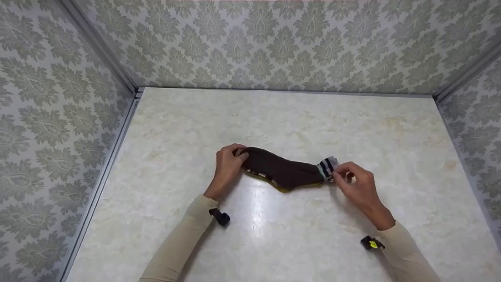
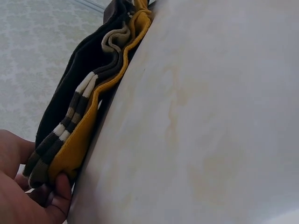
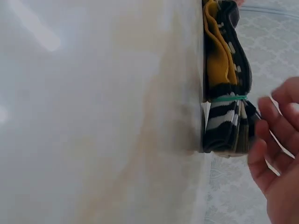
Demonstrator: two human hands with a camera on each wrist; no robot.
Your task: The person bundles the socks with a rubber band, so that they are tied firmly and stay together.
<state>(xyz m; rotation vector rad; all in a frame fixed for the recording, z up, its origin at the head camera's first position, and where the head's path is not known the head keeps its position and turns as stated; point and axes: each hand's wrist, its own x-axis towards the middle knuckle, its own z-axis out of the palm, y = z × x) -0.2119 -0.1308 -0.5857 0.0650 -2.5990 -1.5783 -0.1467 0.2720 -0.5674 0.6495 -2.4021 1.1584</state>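
A flat bundle of socks [image 1: 283,166] lies on the table, a dark brown one on top. Striped and mustard-yellow socks [image 2: 84,140] show in layers beneath it in the left wrist view. A thin green band [image 3: 229,98] circles the bundle near its striped cuffs [image 3: 222,126]. My left hand [image 1: 228,162] pinches the toe end, thumb on top and fingertips below. At the cuff end, my right hand [image 1: 358,184] has loosely bent fingers, with fingertips [image 3: 261,126] right by the cuff edges. Whether they touch the cuffs is hard to tell.
The bundle lies on a pale marbled table [image 1: 242,117]. Patterned wall panels [image 1: 258,47] stand behind it and at both sides, with grey metal strips [image 1: 105,176] along the table's edges. Dark devices [image 1: 220,216] are strapped at both wrists.
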